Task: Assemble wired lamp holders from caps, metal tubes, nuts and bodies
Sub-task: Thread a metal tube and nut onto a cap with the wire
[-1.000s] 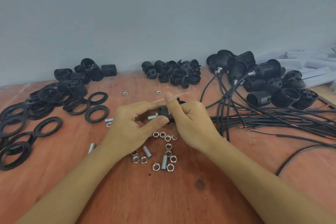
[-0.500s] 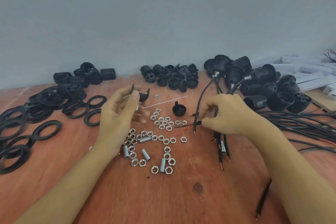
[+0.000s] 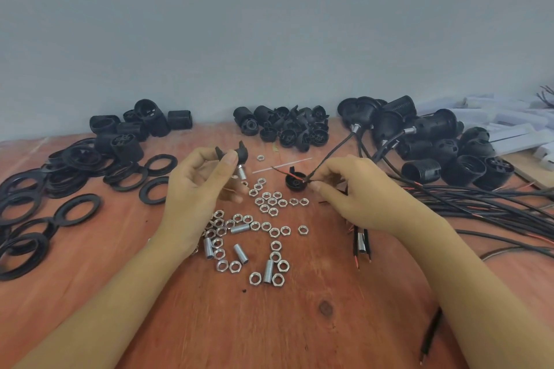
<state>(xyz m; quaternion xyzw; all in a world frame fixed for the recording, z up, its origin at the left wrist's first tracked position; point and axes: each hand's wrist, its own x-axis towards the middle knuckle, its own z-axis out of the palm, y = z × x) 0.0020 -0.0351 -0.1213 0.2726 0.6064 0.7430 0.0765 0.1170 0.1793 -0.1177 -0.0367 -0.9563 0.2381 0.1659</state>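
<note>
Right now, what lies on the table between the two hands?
In the head view, a cluster of loose nuts and one black cap lie on the table between the left hand and the right hand.

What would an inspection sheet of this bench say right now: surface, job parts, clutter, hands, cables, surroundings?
Surface: reddish wooden table.
Job's things: nuts and metal tubes scattered centre; caps pile at back; loose cap on the table.
Clutter: black rings heaped left.
Hands: left hand holds the held cap, tube fitted; right hand pinches a single cable.
Cables: black bundle lying right.
Surroundings: grey wall; white boxes far right.
</note>
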